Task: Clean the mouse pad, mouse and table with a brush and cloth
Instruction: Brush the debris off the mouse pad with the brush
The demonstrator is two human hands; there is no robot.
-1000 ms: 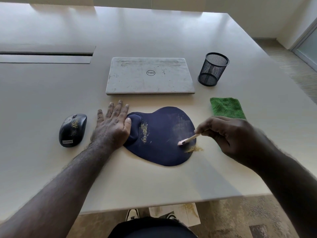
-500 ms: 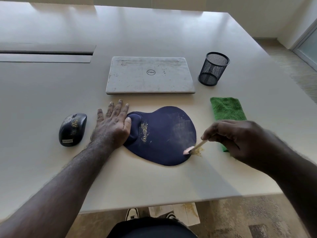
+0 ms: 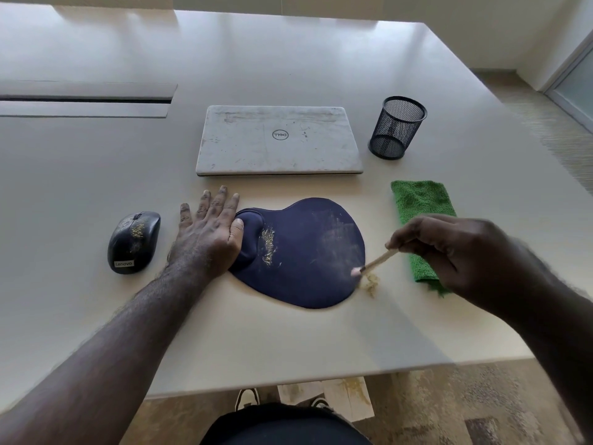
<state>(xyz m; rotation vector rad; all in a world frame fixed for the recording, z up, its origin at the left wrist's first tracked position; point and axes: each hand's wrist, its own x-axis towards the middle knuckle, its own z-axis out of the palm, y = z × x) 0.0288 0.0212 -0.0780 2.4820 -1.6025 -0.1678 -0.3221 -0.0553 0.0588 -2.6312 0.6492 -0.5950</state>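
Pen holder (image 3: 396, 127): black wire mesh cup, standing upright on the tabletop (image 3: 96, 175) just right of the laptop; nothing is showing inside it.

Brush (image 3: 373, 262): slim pale handle, its long axis slanting from upper right down to lower left, pinkish tip pointing at the right edge of the mouse pad. The right hand (image 3: 455, 252) is pinching the upper end, fingers (image 3: 406, 234) curling round it. A small heap of yellowish crumbs (image 3: 370, 282) is lying on the tabletop just beside the tip.

Mouse pad (image 3: 305, 252): dark blue, with a raised wrist rest at its left end, lying flat in front of the laptop. A streak of yellowish debris is sitting beside the wrist rest; the right half is looking dusty. The left hand (image 3: 208, 234) is pressing flat at its left end, fingers straight and spread on the tabletop, thumb resting on the wrist rest.

Mouse (image 3: 134, 240): black, flecked with debris, lying left of the left hand and apart from it.

Cloth (image 3: 420, 210): green, folded, lying right of the mouse pad, partly hidden behind the right hand.

Laptop (image 3: 279, 139): grey, closed, smudged lid.

Surface and room: pale tabletop with a long slot at far left; mottled carpet (image 3: 465, 403) below; glass panel at far right.
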